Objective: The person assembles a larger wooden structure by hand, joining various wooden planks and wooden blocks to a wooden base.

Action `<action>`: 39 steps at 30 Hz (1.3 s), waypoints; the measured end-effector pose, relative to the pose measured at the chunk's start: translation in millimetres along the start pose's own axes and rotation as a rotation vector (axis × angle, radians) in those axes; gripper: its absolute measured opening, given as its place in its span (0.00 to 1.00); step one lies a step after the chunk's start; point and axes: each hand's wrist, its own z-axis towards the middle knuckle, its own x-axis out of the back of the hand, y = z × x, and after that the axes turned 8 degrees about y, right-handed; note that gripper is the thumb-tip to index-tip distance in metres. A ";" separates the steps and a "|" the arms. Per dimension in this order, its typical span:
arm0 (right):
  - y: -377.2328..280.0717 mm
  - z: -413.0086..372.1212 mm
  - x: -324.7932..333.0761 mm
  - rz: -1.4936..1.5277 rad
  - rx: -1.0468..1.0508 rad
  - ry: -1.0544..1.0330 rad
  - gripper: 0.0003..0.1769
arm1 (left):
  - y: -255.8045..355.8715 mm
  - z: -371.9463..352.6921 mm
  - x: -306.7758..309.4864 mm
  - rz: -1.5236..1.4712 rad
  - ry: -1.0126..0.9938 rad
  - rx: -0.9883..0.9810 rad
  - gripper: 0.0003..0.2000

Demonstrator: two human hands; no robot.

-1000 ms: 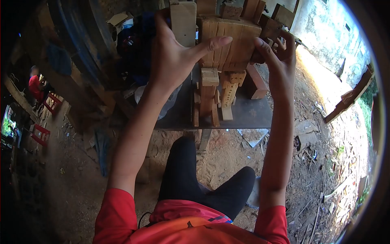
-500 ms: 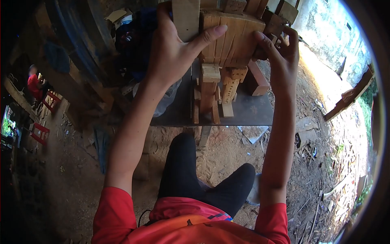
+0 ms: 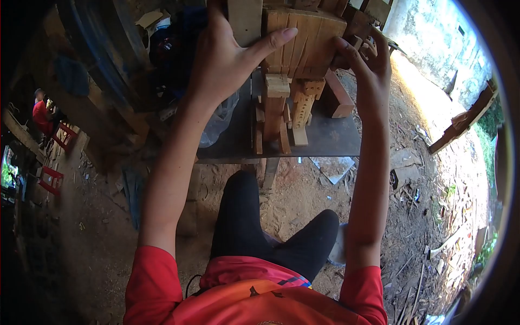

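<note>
My left hand (image 3: 227, 59) and my right hand (image 3: 365, 57) are both raised to a slatted wooden block (image 3: 303, 43) that stands high on a stack of wooden parts. The left thumb lies across the block's front and the fingers wrap a pale plank (image 3: 245, 21) beside it. The right hand's fingers press the block's right edge. Below the block stands a wooden post assembly (image 3: 279, 114) with a drilled piece (image 3: 303, 105), on a dark metal table (image 3: 336, 141).
A reddish wooden block (image 3: 337, 100) lies on the table's right side, and a clear plastic bag (image 3: 219, 122) hangs at its left edge. Dirt floor with wood scraps spreads below and right. A person in red (image 3: 40, 116) sits far left by red stools (image 3: 51, 179).
The view has shifted slightly, so the stack sits higher in frame. Both hands stay on the slatted block, the left thumb reaching a little further across its front.
</note>
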 end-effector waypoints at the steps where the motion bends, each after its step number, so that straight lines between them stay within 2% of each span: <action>1: 1.7 -1.5 0.1 -0.007 0.004 0.018 0.39 | -6.5 -0.4 0.4 0.040 0.000 -0.015 0.46; 5: -5.3 -5.3 -0.6 -0.057 -0.007 0.020 0.46 | 2.9 -3.1 4.0 -0.039 -0.019 0.004 0.46; 8: -6.8 -8.3 0.3 -0.040 -0.026 0.017 0.46 | -10.7 -2.8 2.2 -0.018 -0.016 -0.005 0.46; 11: -18.3 -15.2 -1.2 -0.084 0.075 0.026 0.42 | -11.8 -2.9 9.4 -0.052 -0.089 0.025 0.46; 13: -17.2 -25.0 8.1 -0.070 0.019 0.075 0.46 | -18.9 -3.9 13.8 -0.135 -0.120 -0.017 0.45; 15: -13.0 -39.3 15.9 -0.100 -0.024 0.135 0.48 | -15.9 -9.6 22.9 -0.058 -0.064 0.014 0.41; 17: -9.6 -59.0 20.5 -0.178 -0.058 0.210 0.48 | -28.4 -13.4 31.8 -0.155 -0.043 0.046 0.37; 19: -15.4 -81.9 17.3 -0.293 -0.058 0.198 0.47 | -62.1 -14.7 37.5 -0.431 -0.058 0.072 0.35; 20: -16.6 -92.4 14.4 -0.351 -0.060 0.197 0.46 | -60.4 -18.1 40.3 -0.526 -0.018 0.154 0.33; 24: -11.9 -126.7 -1.9 -0.391 -0.077 0.207 0.39 | -83.6 -11.2 55.3 -0.552 -0.069 0.371 0.32; 27: -14.6 -141.4 -19.0 -0.352 -0.124 0.227 0.36 | -114.0 -5.2 53.8 -0.469 -0.188 0.275 0.29; 28: -14.2 -144.6 -23.9 -0.355 -0.117 0.228 0.35 | -123.6 -3.6 53.5 -0.462 -0.255 0.261 0.24; 30: -14.2 -146.3 -32.4 -0.365 -0.096 0.230 0.31 | -121.9 1.6 51.5 -0.453 -0.389 0.227 0.24; 33: -24.0 -146.0 -46.2 -0.428 -0.031 0.229 0.28 | -120.1 2.7 43.4 -0.243 -0.609 0.146 0.20; 37: -45.0 -150.8 -72.1 -0.653 -0.024 0.189 0.34 | -124.5 8.6 30.9 -0.265 -0.773 0.198 0.26; 39: -42.9 -150.5 -88.0 -0.677 0.018 0.212 0.41 | -129.2 12.5 15.3 -0.477 -0.761 0.335 0.24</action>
